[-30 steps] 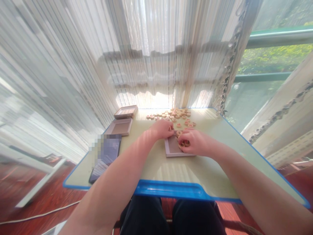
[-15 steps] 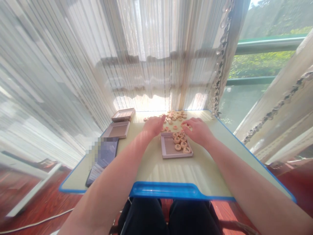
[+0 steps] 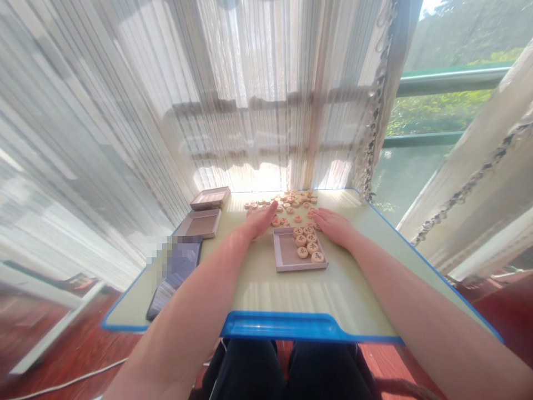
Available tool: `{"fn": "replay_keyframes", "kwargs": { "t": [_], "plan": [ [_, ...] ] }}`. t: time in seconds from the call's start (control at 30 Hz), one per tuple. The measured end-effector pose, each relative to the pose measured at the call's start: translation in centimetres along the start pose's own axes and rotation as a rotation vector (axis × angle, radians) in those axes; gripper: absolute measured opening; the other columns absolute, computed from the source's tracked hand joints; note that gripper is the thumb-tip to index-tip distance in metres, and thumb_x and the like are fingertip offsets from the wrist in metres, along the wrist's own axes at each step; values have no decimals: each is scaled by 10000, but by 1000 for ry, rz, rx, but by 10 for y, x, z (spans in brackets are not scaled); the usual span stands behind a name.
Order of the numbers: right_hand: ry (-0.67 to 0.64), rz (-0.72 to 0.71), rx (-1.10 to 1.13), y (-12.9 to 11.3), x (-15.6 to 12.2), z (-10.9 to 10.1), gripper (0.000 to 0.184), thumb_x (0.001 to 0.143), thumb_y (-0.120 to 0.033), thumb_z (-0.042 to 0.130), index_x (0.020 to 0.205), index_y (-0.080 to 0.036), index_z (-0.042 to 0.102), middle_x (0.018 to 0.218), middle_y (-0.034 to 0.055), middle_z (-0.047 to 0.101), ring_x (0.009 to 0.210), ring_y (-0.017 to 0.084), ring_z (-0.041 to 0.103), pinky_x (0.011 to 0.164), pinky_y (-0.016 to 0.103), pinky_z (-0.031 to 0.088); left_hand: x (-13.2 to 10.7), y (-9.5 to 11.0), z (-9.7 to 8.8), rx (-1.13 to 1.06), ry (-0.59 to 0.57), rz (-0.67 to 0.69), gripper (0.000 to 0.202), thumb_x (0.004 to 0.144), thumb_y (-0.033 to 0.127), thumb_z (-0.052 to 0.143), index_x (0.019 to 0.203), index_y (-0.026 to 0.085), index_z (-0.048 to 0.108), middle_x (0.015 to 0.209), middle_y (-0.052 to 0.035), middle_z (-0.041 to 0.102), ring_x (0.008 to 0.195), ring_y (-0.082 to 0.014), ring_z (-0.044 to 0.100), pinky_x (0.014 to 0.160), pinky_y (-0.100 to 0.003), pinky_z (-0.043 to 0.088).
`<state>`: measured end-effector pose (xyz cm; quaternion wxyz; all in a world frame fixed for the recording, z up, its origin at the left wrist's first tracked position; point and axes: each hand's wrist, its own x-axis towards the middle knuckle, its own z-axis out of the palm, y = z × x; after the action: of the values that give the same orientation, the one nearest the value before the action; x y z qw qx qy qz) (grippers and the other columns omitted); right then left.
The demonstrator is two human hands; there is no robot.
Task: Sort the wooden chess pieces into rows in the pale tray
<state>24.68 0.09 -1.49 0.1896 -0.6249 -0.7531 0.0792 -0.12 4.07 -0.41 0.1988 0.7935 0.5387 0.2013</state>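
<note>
1. The left hand (image 3: 260,218) lies open with its fingers stretched flat, the tips among the loose discs (image 3: 291,201) on the table (image 3: 291,294).
2. The right hand (image 3: 333,225) rests palm down and unclenched, touching discs at the far right corner of the tray (image 3: 286,256).
3. Several packed discs (image 3: 307,244) fill the tray's right side.
4. These discs are small and flat, so a light fingertip pinch on one at a time likely works best and avoids nudging the packed ones.

game pieces (image 3: 291,203): pale wood, smooth | tray (image 3: 287,256): matt grey card | table (image 3: 291,291): matt pale top, glossy blue plastic rim | curtain (image 3: 166,111): sheer white cloth | floor (image 3: 62,344): glossy red wood
</note>
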Motion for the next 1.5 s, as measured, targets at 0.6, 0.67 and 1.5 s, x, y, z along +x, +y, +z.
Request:
{"fn": "replay_keyframes", "kwargs": {
  "t": [0.6,0.67,1.5],
  "plan": [
    [245,-312,-47,-8,12,10,337,824,-374,467,1045,-217,667,1243,62,568,1167,264,460,1004,427,357,-10,20,-3,204,-47,178,733,858,626,48,1125,234,607,1087,-85,647,1040,-241,558,890,-336,397],
    [161,-296,-114,-7,22,11,424,848,-418,423,1196,-237,587,1377,35,452,1271,275,358,1054,448,289,-13,24,-3,248,-32,189,733,855,628,40,1090,246,619,1056,-73,658,1008,-237,570,849,-328,409],
    [144,-198,-5,-3,47,14,280,744,-295,538,978,-249,685,855,35,683,968,228,544,860,347,426,-16,31,-7,459,5,140,792,834,646,-17,814,199,636,827,-72,675,821,-214,607,715,-301,406]
  ]
}}
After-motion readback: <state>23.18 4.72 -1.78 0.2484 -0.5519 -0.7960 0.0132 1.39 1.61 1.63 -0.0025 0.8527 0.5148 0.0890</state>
